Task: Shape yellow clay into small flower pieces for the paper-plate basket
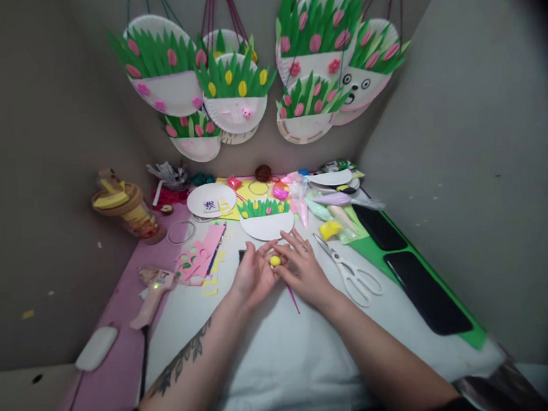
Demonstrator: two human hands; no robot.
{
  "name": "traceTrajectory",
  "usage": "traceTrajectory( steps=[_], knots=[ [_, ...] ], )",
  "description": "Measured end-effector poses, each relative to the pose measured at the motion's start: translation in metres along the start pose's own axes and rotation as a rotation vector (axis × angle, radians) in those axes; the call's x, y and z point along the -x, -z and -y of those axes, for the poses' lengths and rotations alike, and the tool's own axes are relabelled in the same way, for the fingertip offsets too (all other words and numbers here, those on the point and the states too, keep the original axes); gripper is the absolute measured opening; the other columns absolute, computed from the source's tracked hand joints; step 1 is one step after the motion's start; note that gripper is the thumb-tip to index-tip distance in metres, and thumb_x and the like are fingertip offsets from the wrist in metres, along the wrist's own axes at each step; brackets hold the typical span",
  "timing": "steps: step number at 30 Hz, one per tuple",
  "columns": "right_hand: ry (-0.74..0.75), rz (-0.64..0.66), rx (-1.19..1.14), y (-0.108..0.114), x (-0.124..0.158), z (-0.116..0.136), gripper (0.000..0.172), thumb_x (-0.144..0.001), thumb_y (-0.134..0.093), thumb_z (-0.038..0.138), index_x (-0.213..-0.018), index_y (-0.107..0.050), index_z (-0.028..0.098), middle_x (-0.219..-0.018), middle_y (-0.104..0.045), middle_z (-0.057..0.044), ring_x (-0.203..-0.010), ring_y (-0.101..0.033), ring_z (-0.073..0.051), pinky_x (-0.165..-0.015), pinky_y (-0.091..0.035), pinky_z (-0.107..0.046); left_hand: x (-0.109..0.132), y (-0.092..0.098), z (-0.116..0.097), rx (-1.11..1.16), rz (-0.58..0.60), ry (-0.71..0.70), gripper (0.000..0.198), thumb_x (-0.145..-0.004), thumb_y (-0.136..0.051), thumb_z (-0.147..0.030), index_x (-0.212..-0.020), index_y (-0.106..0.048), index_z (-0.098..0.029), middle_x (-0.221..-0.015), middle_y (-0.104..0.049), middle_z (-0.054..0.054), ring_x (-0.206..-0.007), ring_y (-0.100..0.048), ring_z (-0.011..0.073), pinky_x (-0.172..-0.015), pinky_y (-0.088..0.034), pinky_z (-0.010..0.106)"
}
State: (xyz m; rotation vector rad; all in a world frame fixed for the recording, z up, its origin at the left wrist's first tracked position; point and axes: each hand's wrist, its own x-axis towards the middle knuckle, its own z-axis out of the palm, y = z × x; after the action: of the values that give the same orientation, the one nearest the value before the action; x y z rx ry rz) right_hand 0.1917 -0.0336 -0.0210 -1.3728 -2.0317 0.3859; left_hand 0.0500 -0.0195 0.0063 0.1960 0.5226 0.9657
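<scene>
My left hand (253,274) and my right hand (303,267) meet at the middle of the white-covered table (275,349). Between their fingertips sits a small yellow oval piece (275,261), pinched by both hands. Just beyond the fingers lies a half paper plate with green grass and small pink and yellow buds (265,217). A thin pink stick (293,298) lies under my right hand. White-handled scissors (351,269) rest to the right of my right hand.
A pink glue gun (152,294) and pink foam scraps (200,256) lie at left. A white plate (211,199), piping bags (334,204), two black pads (420,289) and a jar (131,209) ring the table. Several decorated plates (233,95) hang on the wall.
</scene>
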Motion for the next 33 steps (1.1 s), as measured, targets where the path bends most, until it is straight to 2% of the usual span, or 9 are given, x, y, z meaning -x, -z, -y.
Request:
traceTrajectory(
  steps=[5, 9, 12, 16, 20, 23, 27, 33],
  knots=[
    [0.074, -0.1, -0.04, 0.001, 0.0, -0.004, 0.022, -0.084, -0.056, 0.024, -0.105, -0.063, 0.027, -0.138, -0.048, -0.007, -0.137, -0.03, -0.031, -0.106, -0.027, -0.061, 0.001, 0.002, 0.0, -0.042, 0.06, 0.033, 0.049, -0.09, -0.038, -0.051, -0.116, -0.051, -0.011, -0.109, -0.062, 0.016, -0.092, -0.063, 0.0194, -0.08, -0.048, 0.03],
    [0.125, -0.259, -0.068, 0.007, 0.001, -0.003, 0.019, -0.082, -0.061, 0.026, -0.101, -0.062, 0.024, -0.137, -0.047, -0.01, -0.135, -0.033, -0.031, -0.106, -0.029, -0.057, 0.004, 0.006, -0.001, -0.18, 0.057, 0.003, 0.037, -0.085, -0.058, -0.034, -0.117, -0.054, -0.015, -0.098, -0.066, 0.009, -0.078, -0.062, 0.013, -0.078, -0.047, 0.027],
    [0.164, -0.353, -0.074, 0.01, 0.001, -0.003, 0.02, -0.08, -0.065, 0.027, -0.099, -0.063, 0.023, -0.136, -0.046, -0.011, -0.131, -0.037, -0.03, -0.106, -0.032, -0.053, 0.005, 0.008, -0.002, -0.332, 0.05, -0.037, 0.039, -0.079, -0.067, -0.023, -0.115, -0.055, -0.015, -0.092, -0.067, 0.007, -0.077, -0.063, 0.0125, -0.077, -0.047, 0.027],
    [0.189, -0.347, -0.093, 0.012, 0.002, -0.002, 0.022, -0.079, -0.067, 0.029, -0.1, -0.063, 0.024, -0.136, -0.044, -0.01, -0.13, -0.038, -0.03, -0.106, -0.033, -0.051, 0.006, 0.008, -0.001, -0.408, 0.092, -0.064, 0.039, -0.076, -0.07, -0.02, -0.112, -0.056, -0.015, -0.094, -0.067, 0.007, -0.085, -0.064, 0.0146, -0.077, -0.045, 0.025],
    [0.206, -0.294, -0.085, 0.013, 0.001, -0.001, 0.039, -0.078, -0.068, 0.032, -0.116, -0.059, 0.026, -0.14, -0.039, -0.011, -0.134, -0.032, -0.031, -0.108, -0.031, -0.053, 0.006, 0.007, -0.002, -0.489, 0.113, -0.08, 0.042, -0.074, -0.072, -0.023, -0.112, -0.057, -0.016, -0.089, -0.068, 0.007, -0.091, -0.064, 0.0175, -0.078, -0.044, 0.025],
    [0.226, -0.276, -0.074, 0.013, 0.001, -0.002, 0.031, -0.081, -0.064, 0.026, -0.112, -0.061, 0.026, -0.14, -0.041, -0.009, -0.136, -0.03, -0.03, -0.109, -0.029, -0.055, 0.007, 0.006, -0.003, -0.532, 0.093, -0.086, 0.047, -0.074, -0.072, -0.026, -0.116, -0.055, -0.016, -0.088, -0.068, 0.006, -0.087, -0.064, 0.015, -0.076, -0.043, 0.024],
    [0.212, -0.29, -0.119, 0.013, 0.002, -0.004, 0.023, -0.08, -0.065, 0.026, -0.103, -0.063, 0.026, -0.136, -0.046, -0.009, -0.134, -0.032, -0.03, -0.107, -0.031, -0.055, 0.008, 0.006, -0.005, -0.501, 0.063, -0.071, 0.046, -0.08, -0.066, -0.035, -0.12, -0.053, -0.016, -0.094, -0.068, 0.008, -0.082, -0.062, 0.0133, -0.077, -0.044, 0.026],
    [0.17, -0.305, -0.182, 0.014, 0.002, -0.002, 0.02, -0.078, -0.067, 0.023, -0.097, -0.064, 0.025, -0.134, -0.048, -0.009, -0.134, -0.034, -0.029, -0.108, -0.031, -0.052, 0.005, 0.01, -0.003, -0.496, 0.12, -0.063, 0.052, -0.073, -0.073, -0.024, -0.12, -0.053, -0.016, -0.094, -0.069, 0.008, -0.089, -0.064, 0.0173, -0.077, -0.043, 0.027]
  ],
)
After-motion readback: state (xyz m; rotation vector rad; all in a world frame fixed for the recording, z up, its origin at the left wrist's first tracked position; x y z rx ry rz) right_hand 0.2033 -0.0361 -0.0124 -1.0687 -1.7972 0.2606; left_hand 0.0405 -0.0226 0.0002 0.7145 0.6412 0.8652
